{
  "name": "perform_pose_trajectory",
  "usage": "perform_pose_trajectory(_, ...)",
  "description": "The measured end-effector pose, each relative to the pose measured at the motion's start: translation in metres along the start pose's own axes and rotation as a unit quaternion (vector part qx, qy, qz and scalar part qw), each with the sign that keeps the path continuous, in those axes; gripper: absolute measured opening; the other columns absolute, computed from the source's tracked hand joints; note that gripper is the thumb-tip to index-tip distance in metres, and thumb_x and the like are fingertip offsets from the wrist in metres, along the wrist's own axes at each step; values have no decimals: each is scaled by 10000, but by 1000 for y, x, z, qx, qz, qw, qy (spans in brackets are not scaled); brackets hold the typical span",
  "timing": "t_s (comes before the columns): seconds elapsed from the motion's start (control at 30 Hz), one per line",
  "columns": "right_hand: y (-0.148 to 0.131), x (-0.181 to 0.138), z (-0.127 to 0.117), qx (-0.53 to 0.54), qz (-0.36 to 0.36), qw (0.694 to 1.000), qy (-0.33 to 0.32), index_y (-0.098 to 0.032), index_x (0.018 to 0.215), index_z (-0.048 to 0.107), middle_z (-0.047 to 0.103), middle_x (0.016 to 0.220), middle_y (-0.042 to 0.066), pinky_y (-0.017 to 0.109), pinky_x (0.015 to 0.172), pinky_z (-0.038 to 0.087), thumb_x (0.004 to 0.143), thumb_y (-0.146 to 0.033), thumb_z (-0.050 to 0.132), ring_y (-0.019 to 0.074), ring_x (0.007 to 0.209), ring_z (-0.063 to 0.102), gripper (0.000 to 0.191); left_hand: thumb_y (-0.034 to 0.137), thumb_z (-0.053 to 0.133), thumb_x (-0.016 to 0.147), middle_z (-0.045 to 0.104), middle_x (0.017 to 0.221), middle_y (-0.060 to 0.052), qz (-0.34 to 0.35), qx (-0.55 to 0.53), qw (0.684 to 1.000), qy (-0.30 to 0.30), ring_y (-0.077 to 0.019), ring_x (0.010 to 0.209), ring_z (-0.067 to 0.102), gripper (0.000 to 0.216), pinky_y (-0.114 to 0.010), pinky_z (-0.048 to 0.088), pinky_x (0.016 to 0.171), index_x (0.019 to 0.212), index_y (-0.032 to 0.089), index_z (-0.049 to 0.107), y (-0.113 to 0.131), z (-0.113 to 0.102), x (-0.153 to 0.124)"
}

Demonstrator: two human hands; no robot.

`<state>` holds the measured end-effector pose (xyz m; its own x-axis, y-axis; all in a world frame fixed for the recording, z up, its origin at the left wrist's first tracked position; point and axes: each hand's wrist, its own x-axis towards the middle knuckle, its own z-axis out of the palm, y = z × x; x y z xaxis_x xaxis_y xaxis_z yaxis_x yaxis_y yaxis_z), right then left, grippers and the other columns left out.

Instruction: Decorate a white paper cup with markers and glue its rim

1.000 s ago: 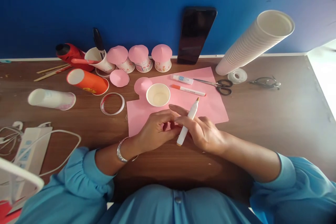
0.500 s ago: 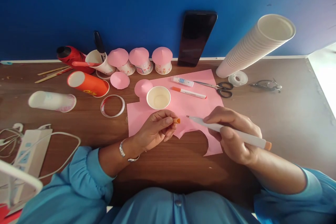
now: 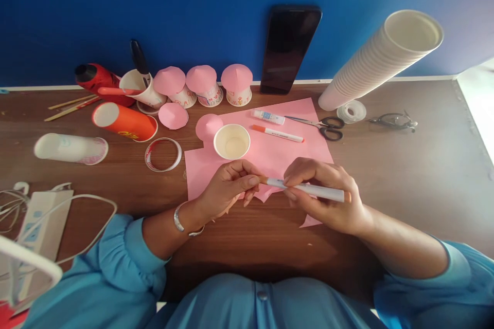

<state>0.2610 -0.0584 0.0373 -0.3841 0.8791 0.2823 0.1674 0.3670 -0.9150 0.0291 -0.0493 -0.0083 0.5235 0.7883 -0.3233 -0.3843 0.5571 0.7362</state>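
My right hand grips a white marker that lies level, its tip pointing left. My left hand pinches the marker's small orange cap right at that tip; the two meet. Both hands hover over the near edge of a pink paper sheet with cut-out notches. A white paper cup stands open on the sheet just beyond my left hand, next to a pink paper circle.
Farther on the sheet lie a second orange-capped marker, a glue tube and scissors. Three pink-topped cups and a phone stand by the blue wall. A tall cup stack leans at right. Tape roll, glasses, power strip.
The marker swung from upright to level with its cap pulled off, then my right hand moved left; tip and cap have come together at my left fingers.
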Motion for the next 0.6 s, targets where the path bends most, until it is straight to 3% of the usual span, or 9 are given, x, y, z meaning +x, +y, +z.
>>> perform_pose_trajectory(0.1,-3,2,-11,-2,0,999,-36,-237,1118,731,819,858,18,262,579,582,956,-214,823,152,665,749,187,433,957,811,720,675,25,25,10,1000,7,-45,449,539,324,-160,454,402,851,172,768,1,2,-1)
perform_pose_trajectory(0.23,-8,-1,-21,-60,-10,998,0,-253,1046,777,819,771,-18,240,507,549,950,-180,839,127,561,729,136,399,939,831,782,749,-2,69,51,996,31,-54,457,572,294,-174,489,417,838,175,750,2,3,-5)
perform_pose_trajectory(0.33,-8,-4,-19,5,11,1000,-5,-252,1071,792,819,736,-31,228,518,600,958,-154,823,138,556,767,153,297,881,893,795,768,-3,147,124,981,39,-60,461,592,178,-171,480,416,861,189,743,4,7,-13)
perform_pose_trajectory(0.47,1,-6,-8,185,99,978,-7,-207,1043,800,814,718,2,251,508,632,1003,-215,786,166,555,782,44,248,798,970,793,782,-9,247,266,930,48,-87,511,612,20,-216,486,462,976,237,782,11,11,-28)
perform_pose_trajectory(0.6,16,1,-3,198,122,969,78,-216,842,812,765,690,4,260,487,540,868,-389,936,136,546,667,214,363,794,987,724,796,-8,321,395,859,65,-131,633,607,135,-300,518,607,1094,281,787,22,1,-32)
